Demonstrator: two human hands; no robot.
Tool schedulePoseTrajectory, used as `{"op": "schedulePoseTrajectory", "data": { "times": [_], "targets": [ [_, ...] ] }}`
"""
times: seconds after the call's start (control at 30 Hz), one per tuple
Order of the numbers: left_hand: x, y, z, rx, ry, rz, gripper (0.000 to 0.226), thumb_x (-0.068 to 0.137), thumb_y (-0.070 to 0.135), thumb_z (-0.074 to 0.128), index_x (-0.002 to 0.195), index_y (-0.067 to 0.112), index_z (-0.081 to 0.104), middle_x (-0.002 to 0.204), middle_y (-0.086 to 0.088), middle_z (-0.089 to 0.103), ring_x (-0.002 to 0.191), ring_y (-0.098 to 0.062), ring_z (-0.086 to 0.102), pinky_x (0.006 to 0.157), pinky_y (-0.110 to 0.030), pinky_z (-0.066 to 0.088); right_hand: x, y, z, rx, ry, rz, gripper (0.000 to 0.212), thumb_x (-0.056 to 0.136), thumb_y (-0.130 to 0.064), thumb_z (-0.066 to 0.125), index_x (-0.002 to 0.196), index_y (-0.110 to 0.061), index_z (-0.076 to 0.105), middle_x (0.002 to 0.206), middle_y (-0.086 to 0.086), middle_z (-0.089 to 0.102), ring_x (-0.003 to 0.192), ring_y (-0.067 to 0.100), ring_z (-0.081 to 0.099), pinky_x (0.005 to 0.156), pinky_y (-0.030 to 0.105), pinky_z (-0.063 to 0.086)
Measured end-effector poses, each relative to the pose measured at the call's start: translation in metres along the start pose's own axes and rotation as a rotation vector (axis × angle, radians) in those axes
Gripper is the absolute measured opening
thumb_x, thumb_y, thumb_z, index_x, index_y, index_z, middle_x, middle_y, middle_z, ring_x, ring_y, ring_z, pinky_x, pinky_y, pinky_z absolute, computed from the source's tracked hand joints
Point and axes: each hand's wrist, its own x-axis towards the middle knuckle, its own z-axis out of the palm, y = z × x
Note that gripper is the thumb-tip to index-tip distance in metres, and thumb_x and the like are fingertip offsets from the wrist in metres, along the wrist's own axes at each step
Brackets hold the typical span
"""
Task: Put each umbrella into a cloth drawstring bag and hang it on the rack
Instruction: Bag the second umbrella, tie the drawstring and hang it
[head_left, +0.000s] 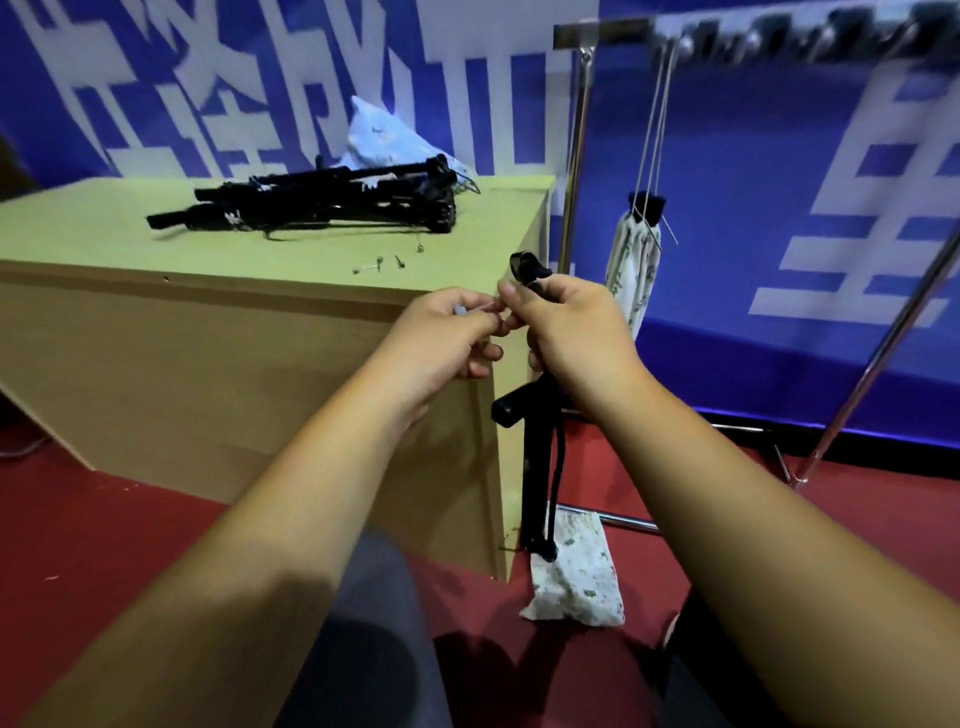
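My right hand (576, 332) grips a folded black umbrella (535, 457) that hangs downward, its handle end poking out above my fist. My left hand (447, 338) pinches a thin pale piece, perhaps a rib tip or cord, right beside my right thumb. A floral cloth drawstring bag (576, 577) lies on the red floor under the umbrella. Another floral bag (631, 270) with a dark umbrella end sticking out hangs by its strings from the metal rack (582, 104). Several black umbrellas (322, 202) lie piled on the table.
The wooden table (104, 234) stands to my left, with small loose metal bits (379, 265) near its corner. A pale blue crumpled bag (384, 135) sits behind the umbrella pile. The rack's slanted leg (878, 353) reaches the floor at right. A blue banner covers the back wall.
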Motion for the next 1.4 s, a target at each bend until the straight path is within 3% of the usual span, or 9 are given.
{"op": "schedulePoseTrajectory", "data": {
  "times": [0.27,0.53,0.7,0.8,0.9,1.07,1.23,1.33,1.4],
  "targets": [
    [0.009,0.035,-0.042,0.002,0.052,0.037,0.025,0.095,0.000,0.069,0.119,0.007,0.069,0.096,-0.016,0.069,0.069,-0.015,0.068,0.061,-0.028,0.056,0.029,-0.040,0.020,-0.138,0.002,-0.039,0.026,0.098,-0.042,0.074,0.083,-0.021,0.074,0.080,-0.005,0.079,0.051,0.006,0.055,0.067,0.037,0.050],
    [0.017,0.035,-0.045,0.022,0.044,0.038,0.033,0.094,0.003,0.073,0.127,0.007,0.066,0.100,-0.015,0.071,0.079,-0.018,0.071,0.067,-0.029,0.058,0.043,-0.038,0.022,-0.089,0.003,-0.004,0.028,0.098,-0.042,0.074,0.093,-0.015,0.076,0.078,-0.005,0.077,0.055,0.018,0.052,0.064,0.039,0.047],
    [0.020,0.020,-0.022,-0.071,-0.113,-0.016,0.064,0.083,0.017,0.084,0.137,0.010,0.052,0.110,-0.015,0.077,0.095,-0.023,0.073,0.074,-0.027,0.055,0.043,-0.032,0.018,0.023,0.002,-0.043,0.030,0.099,-0.035,0.075,0.086,-0.008,0.071,0.068,0.001,0.065,0.049,0.016,0.049,0.060,0.039,0.045],
    [0.020,0.015,-0.002,0.004,-0.215,-0.018,0.059,0.083,0.019,0.086,0.132,0.003,0.059,0.107,-0.009,0.077,0.097,-0.013,0.072,0.081,-0.028,0.054,0.047,-0.036,0.014,0.047,0.006,-0.074,0.024,0.102,-0.027,0.071,0.085,-0.010,0.069,0.056,-0.010,0.056,0.049,0.014,0.045,0.056,0.033,0.044],
    [0.027,0.013,0.004,0.039,-0.223,0.036,0.040,0.084,-0.002,0.082,0.122,0.000,0.069,0.116,-0.014,0.079,0.105,-0.015,0.075,0.095,-0.030,0.060,0.054,-0.038,0.009,0.077,0.006,-0.082,0.013,0.103,-0.018,0.066,0.102,-0.012,0.076,0.072,-0.007,0.065,0.057,0.016,0.049,0.061,0.035,0.049],
    [0.044,0.008,0.017,0.050,-0.105,0.020,0.049,0.079,-0.015,0.080,0.121,0.007,0.069,0.114,-0.011,0.078,0.115,-0.026,0.074,0.104,-0.042,0.059,0.063,-0.041,-0.007,-0.048,0.067,-0.098,0.015,0.102,-0.025,0.068,0.109,-0.020,0.080,0.085,-0.006,0.071,0.071,0.009,0.060,0.066,0.025,0.052],
    [0.059,0.008,0.035,-0.029,-0.101,-0.017,0.057,0.079,-0.019,0.078,0.131,0.001,0.062,0.118,-0.010,0.075,0.114,-0.026,0.074,0.098,-0.039,0.061,0.072,-0.012,-0.029,-0.272,0.177,-0.091,0.035,0.100,-0.037,0.062,0.130,-0.023,0.074,0.132,-0.004,0.071,0.119,0.006,0.064,0.105,0.029,0.051],
    [0.070,0.006,0.045,-0.019,-0.103,-0.004,0.057,0.079,-0.017,0.081,0.129,0.003,0.062,0.118,-0.013,0.076,0.107,-0.025,0.076,0.088,-0.038,0.065,0.069,0.015,-0.044,-0.216,0.263,-0.047,0.033,0.103,-0.030,0.058,0.133,-0.026,0.070,0.135,-0.007,0.064,0.112,-0.001,0.059,0.087,0.005,0.041],
    [0.079,0.003,0.055,-0.007,-0.114,0.001,0.055,0.080,-0.013,0.083,0.128,0.005,0.062,0.116,-0.012,0.077,0.106,-0.026,0.077,0.087,-0.043,0.065,0.070,0.035,-0.057,-0.160,0.310,-0.028,0.034,0.105,-0.031,0.057,0.137,-0.027,0.067,0.134,-0.011,0.063,0.111,-0.003,0.058,0.085,0.004,0.039]
  ]
}}
